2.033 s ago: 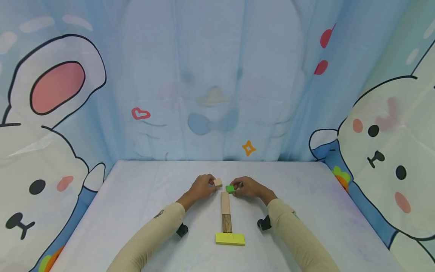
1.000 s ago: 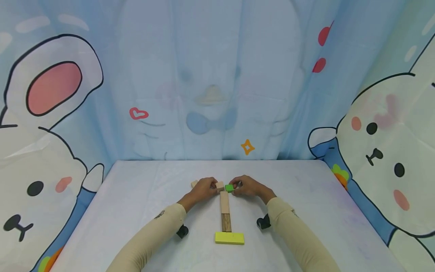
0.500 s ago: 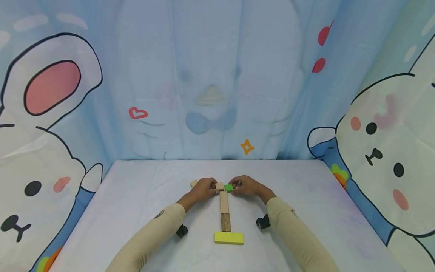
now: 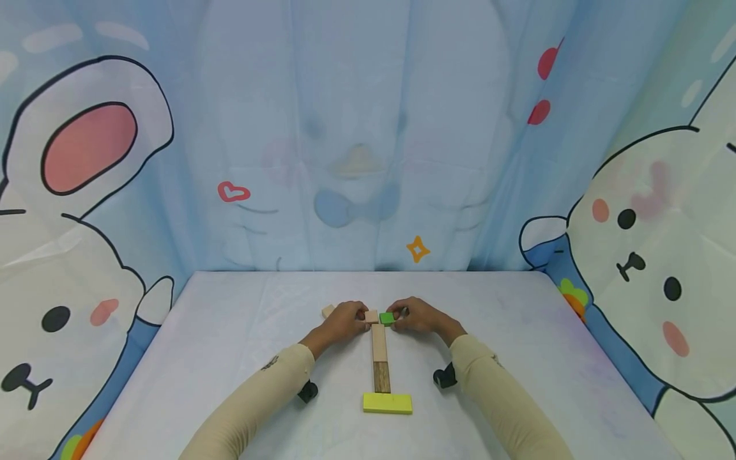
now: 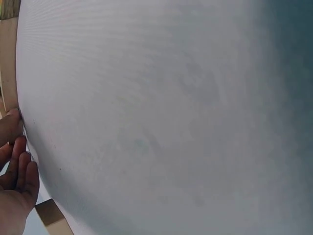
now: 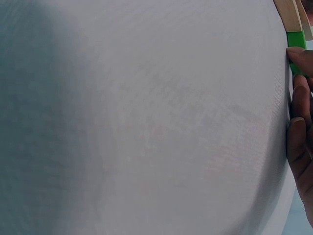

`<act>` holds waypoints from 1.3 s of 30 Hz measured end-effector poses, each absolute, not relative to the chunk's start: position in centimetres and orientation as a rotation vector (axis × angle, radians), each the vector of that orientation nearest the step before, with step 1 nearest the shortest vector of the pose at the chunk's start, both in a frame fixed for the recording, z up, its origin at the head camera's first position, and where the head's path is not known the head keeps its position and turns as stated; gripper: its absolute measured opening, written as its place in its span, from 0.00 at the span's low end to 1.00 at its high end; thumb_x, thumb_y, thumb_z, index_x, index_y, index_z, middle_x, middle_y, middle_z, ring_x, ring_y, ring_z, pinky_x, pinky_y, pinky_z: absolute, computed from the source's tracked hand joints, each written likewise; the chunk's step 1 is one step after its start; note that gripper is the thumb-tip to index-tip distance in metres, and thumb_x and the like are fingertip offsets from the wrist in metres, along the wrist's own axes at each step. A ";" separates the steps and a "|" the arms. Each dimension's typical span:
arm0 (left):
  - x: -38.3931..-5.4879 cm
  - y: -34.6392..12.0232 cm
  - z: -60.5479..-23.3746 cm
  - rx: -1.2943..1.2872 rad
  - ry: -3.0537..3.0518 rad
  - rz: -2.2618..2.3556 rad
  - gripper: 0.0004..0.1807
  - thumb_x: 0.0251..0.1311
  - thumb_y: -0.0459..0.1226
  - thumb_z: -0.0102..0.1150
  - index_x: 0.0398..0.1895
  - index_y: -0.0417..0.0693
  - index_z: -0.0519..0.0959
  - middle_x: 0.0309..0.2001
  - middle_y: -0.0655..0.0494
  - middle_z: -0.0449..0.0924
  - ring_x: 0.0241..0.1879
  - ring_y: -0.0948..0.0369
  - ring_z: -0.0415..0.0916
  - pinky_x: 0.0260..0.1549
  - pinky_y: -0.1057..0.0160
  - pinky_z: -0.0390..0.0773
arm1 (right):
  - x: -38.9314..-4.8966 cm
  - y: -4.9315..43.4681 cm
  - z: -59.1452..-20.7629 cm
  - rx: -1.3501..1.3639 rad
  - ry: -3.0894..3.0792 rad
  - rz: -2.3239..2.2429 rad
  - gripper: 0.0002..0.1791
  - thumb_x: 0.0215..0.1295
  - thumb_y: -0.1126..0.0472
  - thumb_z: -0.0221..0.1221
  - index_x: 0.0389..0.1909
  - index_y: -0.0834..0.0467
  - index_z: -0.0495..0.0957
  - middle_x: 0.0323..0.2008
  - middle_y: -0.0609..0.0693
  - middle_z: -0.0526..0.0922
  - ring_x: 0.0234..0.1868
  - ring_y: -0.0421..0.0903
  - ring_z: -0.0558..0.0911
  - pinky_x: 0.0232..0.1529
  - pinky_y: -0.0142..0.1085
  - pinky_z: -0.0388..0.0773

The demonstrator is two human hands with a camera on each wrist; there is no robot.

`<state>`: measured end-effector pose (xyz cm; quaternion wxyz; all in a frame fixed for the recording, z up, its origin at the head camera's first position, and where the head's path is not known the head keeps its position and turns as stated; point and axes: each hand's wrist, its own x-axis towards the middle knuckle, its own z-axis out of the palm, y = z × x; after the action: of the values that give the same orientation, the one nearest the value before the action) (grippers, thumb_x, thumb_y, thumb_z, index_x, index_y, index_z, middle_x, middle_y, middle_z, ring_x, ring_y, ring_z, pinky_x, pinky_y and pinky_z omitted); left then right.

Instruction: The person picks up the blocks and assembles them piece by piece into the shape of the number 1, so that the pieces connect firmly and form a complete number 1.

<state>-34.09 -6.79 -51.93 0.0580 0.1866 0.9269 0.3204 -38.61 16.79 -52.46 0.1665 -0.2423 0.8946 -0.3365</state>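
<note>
Curtain [image 4: 356, 102]: light blue, printed with white animal figures; hangs behind the table, beyond both grips.

Table [image 4: 247, 319]: white-covered, under everything held and laid out.

Sleeves, two: the left sleeve [image 4: 253, 399] and the right sleeve [image 4: 508, 396], beige, reaching toward the grips from the person's side.

Left hand [image 4: 345, 321]: thumb and fingers closed in a pinch on a small pale block.

Right hand [image 4: 420, 315]: facing the left across a narrow space; thumb and fingertips pinch a green block.

Yellow block [image 4: 388, 403]: broad, laid crosswise; of the row, the piece nearest the person and farthest from the grips.

Black devices, two: one [image 4: 307, 391] at the left wrist, one [image 4: 444, 376] at the right, both on the person's side of the grips.

Long pale block [image 4: 379, 342]: lengthwise, its far end right below the two pinched pieces; from the right wrist I see the green one meeting wood end to end.

Dark-grained block [image 4: 382, 377]: in line with the long pale block, between it and the yellow one.

Green block [image 4: 386, 318]: at the right fingertips, just beside its pale neighbour.

Small pale block [image 4: 372, 316]: at the left fingertips; whether it touches the green I cannot tell.

Loose pale block [image 4: 328, 311]: on the outer side of the left grip, partly hidden behind the knuckles.
</note>
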 end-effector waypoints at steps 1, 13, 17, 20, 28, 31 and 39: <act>-34.1 -6.8 -51.9 0.570 2.807 0.975 0.18 0.64 0.36 0.66 0.54 0.37 0.79 0.43 0.49 0.82 0.45 0.57 0.79 0.47 0.56 0.78 | -38.6 16.8 -52.5 -0.691 2.548 -0.960 0.17 0.62 0.61 0.68 0.51 0.58 0.83 0.38 0.47 0.80 0.37 0.43 0.73 0.40 0.36 0.70; -34.0 -6.9 -52.1 0.566 2.801 1.007 0.16 0.64 0.33 0.65 0.52 0.35 0.79 0.44 0.47 0.83 0.47 0.55 0.80 0.49 0.55 0.79 | -38.6 16.7 -52.7 -0.681 2.559 -0.950 0.17 0.62 0.60 0.68 0.51 0.57 0.83 0.39 0.47 0.81 0.38 0.43 0.72 0.41 0.36 0.70; -34.0 -6.8 -52.1 0.565 2.801 1.006 0.16 0.64 0.33 0.65 0.53 0.35 0.79 0.45 0.48 0.83 0.47 0.55 0.80 0.49 0.55 0.79 | -38.6 16.7 -52.6 -0.686 2.553 -0.951 0.17 0.62 0.60 0.68 0.52 0.58 0.83 0.39 0.48 0.81 0.38 0.43 0.73 0.41 0.36 0.71; -34.0 -6.8 -52.2 0.557 2.802 1.005 0.16 0.64 0.34 0.65 0.53 0.36 0.79 0.45 0.48 0.83 0.47 0.56 0.79 0.50 0.55 0.79 | -38.5 16.8 -52.6 -0.706 2.552 -0.946 0.17 0.62 0.60 0.68 0.52 0.57 0.83 0.39 0.47 0.81 0.37 0.42 0.73 0.40 0.35 0.71; -34.1 -6.6 -52.4 0.548 2.808 1.006 0.16 0.65 0.34 0.64 0.54 0.36 0.79 0.44 0.49 0.82 0.46 0.58 0.78 0.49 0.56 0.78 | -38.6 16.9 -52.6 -0.770 2.546 -0.952 0.17 0.62 0.60 0.68 0.51 0.58 0.83 0.38 0.47 0.80 0.36 0.43 0.73 0.40 0.37 0.71; -34.0 -6.6 -52.3 0.543 2.809 1.005 0.17 0.65 0.34 0.64 0.54 0.35 0.79 0.44 0.48 0.82 0.45 0.58 0.78 0.48 0.56 0.78 | -38.7 16.9 -52.6 -0.772 2.548 -0.946 0.17 0.62 0.60 0.68 0.51 0.58 0.83 0.38 0.47 0.80 0.37 0.43 0.73 0.40 0.37 0.71; -34.0 -6.5 -52.2 0.530 2.819 0.970 0.18 0.65 0.35 0.65 0.54 0.35 0.78 0.45 0.47 0.83 0.47 0.56 0.79 0.50 0.55 0.78 | -38.7 16.9 -52.6 -0.779 2.544 -0.958 0.17 0.62 0.60 0.68 0.52 0.58 0.83 0.38 0.47 0.81 0.37 0.42 0.73 0.41 0.36 0.71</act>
<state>-34.02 -6.52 -52.18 0.0568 0.1748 0.9294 0.3199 -38.71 16.90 -52.62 0.1564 -0.2721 0.8886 -0.3346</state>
